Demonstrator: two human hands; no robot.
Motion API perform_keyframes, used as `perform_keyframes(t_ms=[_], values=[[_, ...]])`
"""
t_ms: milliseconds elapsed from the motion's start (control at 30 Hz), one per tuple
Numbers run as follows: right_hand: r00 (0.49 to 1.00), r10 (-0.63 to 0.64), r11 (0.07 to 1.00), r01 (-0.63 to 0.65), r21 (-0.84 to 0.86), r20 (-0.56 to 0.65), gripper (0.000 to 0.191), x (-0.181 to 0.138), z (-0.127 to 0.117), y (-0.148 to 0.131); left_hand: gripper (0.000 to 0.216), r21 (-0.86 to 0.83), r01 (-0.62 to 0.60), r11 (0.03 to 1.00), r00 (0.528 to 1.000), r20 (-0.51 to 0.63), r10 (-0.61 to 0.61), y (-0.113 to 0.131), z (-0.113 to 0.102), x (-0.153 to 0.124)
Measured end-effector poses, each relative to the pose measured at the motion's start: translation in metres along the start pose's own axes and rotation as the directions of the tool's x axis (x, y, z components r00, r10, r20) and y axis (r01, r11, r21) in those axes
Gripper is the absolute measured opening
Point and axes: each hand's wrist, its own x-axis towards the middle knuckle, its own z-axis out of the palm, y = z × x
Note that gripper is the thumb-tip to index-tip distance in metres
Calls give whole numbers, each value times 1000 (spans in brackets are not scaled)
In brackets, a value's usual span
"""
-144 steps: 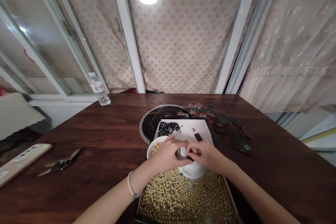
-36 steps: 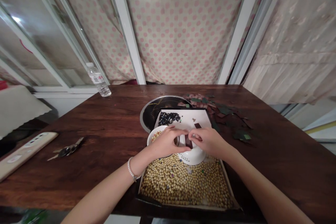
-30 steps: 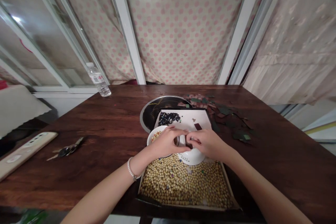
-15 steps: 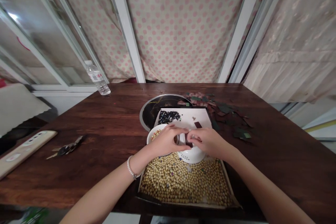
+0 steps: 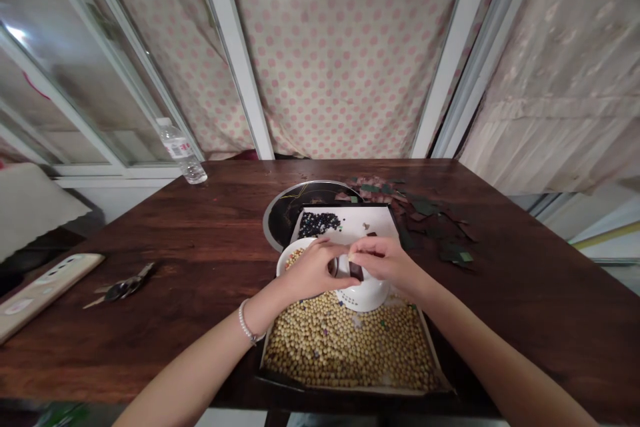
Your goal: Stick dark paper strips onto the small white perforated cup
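Between the thumb and fingers of my left hand (image 5: 317,268) is a small dark brown rectangular piece (image 5: 355,271), held over a white bowl (image 5: 364,298) with small marks along its side. My right hand (image 5: 387,257) has its thumb and index finger pinched together at the piece's upper edge; whatever is between these fingertips is too small to make out. Under my left hand, partly covered, stands another white bowl (image 5: 283,263) with orange and yellowish beads. Both bowls are in a shallow box (image 5: 377,217), with many pale yellow beads (image 5: 345,350) in its near part.
Black beads (image 5: 319,223) lie at the box's far left. A round dark tray (image 5: 280,217) is behind it. Green and brown scraps (image 5: 425,208) are strewn at the right. Keys (image 5: 123,288), a phone (image 5: 47,290) and a water bottle (image 5: 183,152) are on the left.
My right fingers, curled over the brown piece before, are now straighter and pinched at its upper edge. A second brown piece in the box is now mostly covered by my right hand.
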Motion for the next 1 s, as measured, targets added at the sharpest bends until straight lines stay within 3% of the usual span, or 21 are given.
perform_keyframes(t_ms=[100, 200, 500, 667, 833, 1000], values=[[987, 60, 938, -106, 331, 148, 19, -2, 2, 3, 41, -5, 4, 1000, 1000, -14, -4, -1, 1, -1], [974, -4, 869, -109, 483, 226, 21, -5, -1, 4, 49, -7, 12, 1000, 999, -40, -13, -3, 3, -2], [958, -71, 809, -107, 578, 277, 25, -11, 3, -4, 47, 2, 23, 1000, 999, -45, -23, -5, 4, -3], [955, -90, 829, -85, 552, 282, 24, -11, 0, -1, 49, 13, 22, 1000, 998, -58, -21, -5, 5, -3], [966, -88, 822, -68, 565, 243, 25, -11, 2, -2, 46, -61, 59, 996, 997, -51, -63, -2, 3, -2], [995, -100, 785, 68, 616, 18, 31, -9, 1, -9, 41, -367, 82, 927, 977, -156, -148, -2, -2, 2]])
